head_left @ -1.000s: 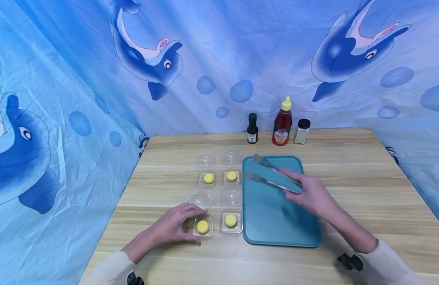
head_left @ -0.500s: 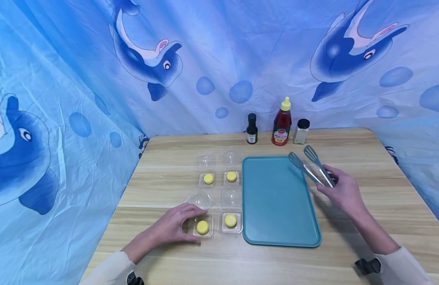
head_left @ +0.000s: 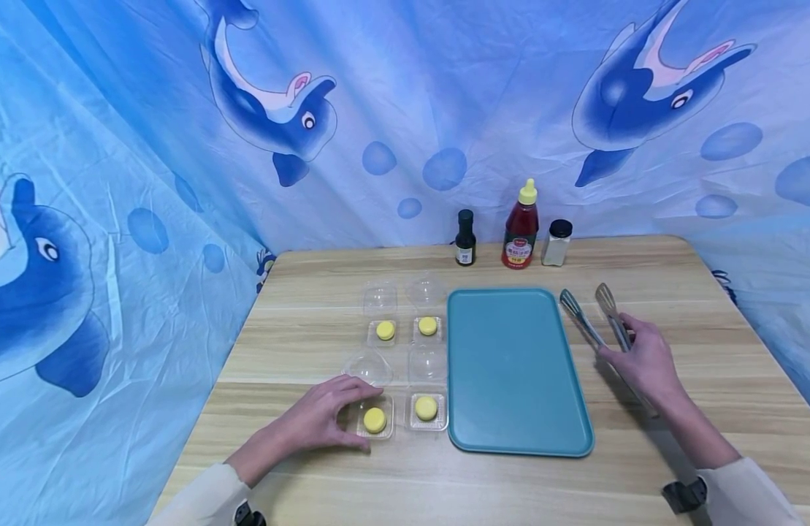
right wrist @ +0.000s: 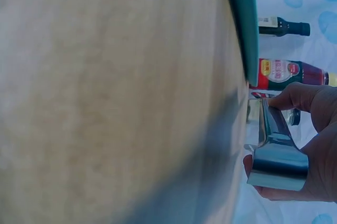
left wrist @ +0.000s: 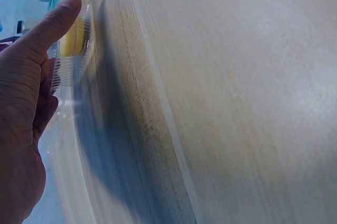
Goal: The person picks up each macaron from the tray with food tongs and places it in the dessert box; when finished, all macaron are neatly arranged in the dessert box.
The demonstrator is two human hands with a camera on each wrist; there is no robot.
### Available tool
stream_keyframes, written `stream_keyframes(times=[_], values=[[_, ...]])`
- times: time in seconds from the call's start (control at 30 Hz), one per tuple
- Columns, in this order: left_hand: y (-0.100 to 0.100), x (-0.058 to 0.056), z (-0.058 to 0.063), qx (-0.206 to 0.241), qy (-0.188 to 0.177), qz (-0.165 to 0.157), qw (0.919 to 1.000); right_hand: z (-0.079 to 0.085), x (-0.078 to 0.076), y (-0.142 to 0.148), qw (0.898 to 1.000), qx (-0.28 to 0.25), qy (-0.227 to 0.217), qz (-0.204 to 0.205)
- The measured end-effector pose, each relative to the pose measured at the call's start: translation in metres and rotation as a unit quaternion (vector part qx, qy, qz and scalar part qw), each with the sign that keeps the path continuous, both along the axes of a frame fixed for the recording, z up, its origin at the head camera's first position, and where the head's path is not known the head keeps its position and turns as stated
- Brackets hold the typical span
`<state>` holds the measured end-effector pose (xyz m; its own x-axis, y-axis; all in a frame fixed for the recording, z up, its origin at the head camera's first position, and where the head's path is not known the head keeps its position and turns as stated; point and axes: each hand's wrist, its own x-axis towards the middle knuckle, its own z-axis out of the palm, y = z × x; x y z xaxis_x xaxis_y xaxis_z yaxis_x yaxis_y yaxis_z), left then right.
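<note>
My right hand (head_left: pixel 644 358) grips a pair of tongs (head_left: pixel 618 329) just right of the blue tray (head_left: pixel 519 372), heads pointing away and arms spread. In the right wrist view, the metal bend of the tongs (right wrist: pixel 279 166) faces the camera. My left hand (head_left: pixel 322 415) holds a small clear plastic box (head_left: pixel 386 432) between thumb and fingers; a yellow macaron (head_left: pixel 375 420) sits inside. In the left wrist view, the thumb of my left hand (left wrist: pixel 23 87) lies along the box's near side, beside the macaron (left wrist: pixel 72 40).
Several other clear boxes with lids up, each holding a yellow macaron (head_left: pixel 426 408), stand left of the tray. A dark bottle (head_left: pixel 465 237), a red sauce bottle (head_left: pixel 519 234) and a black-capped shaker (head_left: pixel 557 242) line the back edge. Behind hangs a blue dolphin curtain (head_left: pixel 405 109).
My right hand has carried the tongs from above the tray to its right side, turning them to point away and lowering them. My left hand and the macarons have stayed in place.
</note>
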<state>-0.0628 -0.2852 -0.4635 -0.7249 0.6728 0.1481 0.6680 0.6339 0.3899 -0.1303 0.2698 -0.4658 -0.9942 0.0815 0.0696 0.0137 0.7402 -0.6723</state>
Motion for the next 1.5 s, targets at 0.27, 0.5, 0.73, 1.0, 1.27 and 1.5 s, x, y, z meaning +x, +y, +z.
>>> stream_keyframes(times=[0.27, 0.5, 0.73, 1.0, 1.27, 1.5], values=[[-0.001, -0.001, -0.001, 0.000, 0.015, -0.013, 0.9998, -0.006, -0.002, 0.004, 1.000, 0.004, -0.013, -0.014], [-0.001, -0.001, -0.002, -0.007, 0.014, -0.017, 0.9997, -0.007, -0.002, 0.008, 1.000, 0.004, -0.026, -0.013], [0.000, -0.001, -0.001, -0.008, 0.009, -0.010, 0.9999, -0.006, -0.001, 0.008, 0.999, 0.001, -0.039, -0.018], [0.000, -0.009, 0.007, 0.009, 0.017, -0.007, 0.9998, 0.008, -0.005, 0.007, 0.999, -0.019, -0.023, -0.030], [-0.001, -0.049, 0.040, 0.100, -0.033, 0.058, 0.9928, 0.039, -0.025, -0.019, 0.993, -0.059, 0.105, -0.012], [0.003, -0.113, 0.059, 0.154, -0.064, 0.115, 0.9793, 0.048, -0.053, -0.066, 0.979, -0.087, 0.155, 0.101]])
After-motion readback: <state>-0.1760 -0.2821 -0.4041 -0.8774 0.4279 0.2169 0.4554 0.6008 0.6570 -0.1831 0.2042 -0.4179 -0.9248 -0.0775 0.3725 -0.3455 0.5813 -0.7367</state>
